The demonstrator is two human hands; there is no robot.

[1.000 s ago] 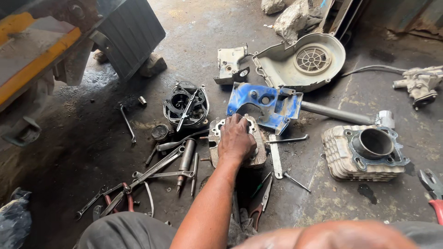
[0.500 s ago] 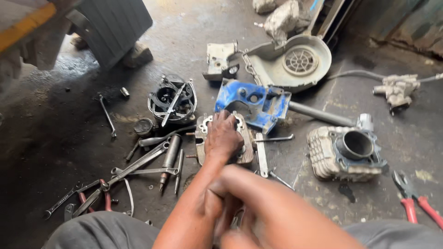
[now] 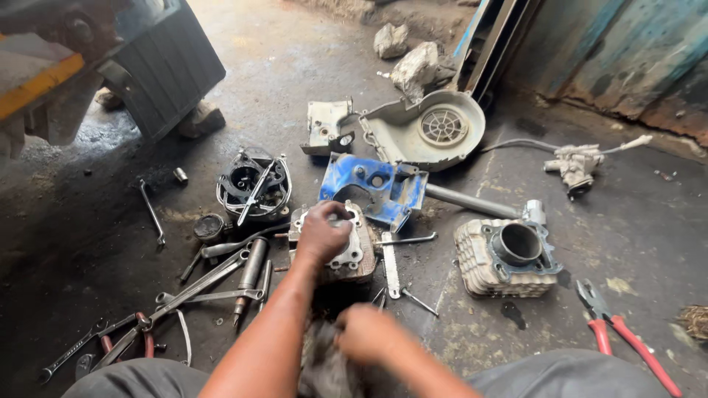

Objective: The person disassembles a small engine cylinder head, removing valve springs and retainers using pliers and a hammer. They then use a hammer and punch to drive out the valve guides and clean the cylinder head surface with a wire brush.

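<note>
Spanners and long steel wrenches [image 3: 214,284] lie scattered on the dark, oily concrete floor [image 3: 88,243] at the left, with red-handled pliers [image 3: 140,335] among them near the person's knee. Just right of these sits a round black engine part [image 3: 253,186] with a tool laid across it. In the middle, the left hand [image 3: 322,234] rests on top of a grey finned metal cylinder head [image 3: 354,258], fingers curled down and gripping its upper face; the head stands on the floor, touching the lower edge of a blue painted metal cover [image 3: 372,184]. Below it, close to the body, the right hand [image 3: 366,333] is closed around a dark greasy rag [image 3: 324,365], fingers bunched together on the cloth. Further right, a pale grey fan shroud with a round grille [image 3: 435,133] lies behind, and a finned aluminium cylinder block with an open bore [image 3: 505,258] stands well apart from the hands. Another pair of red-handled pliers [image 3: 627,335] lies at the far right.
</note>
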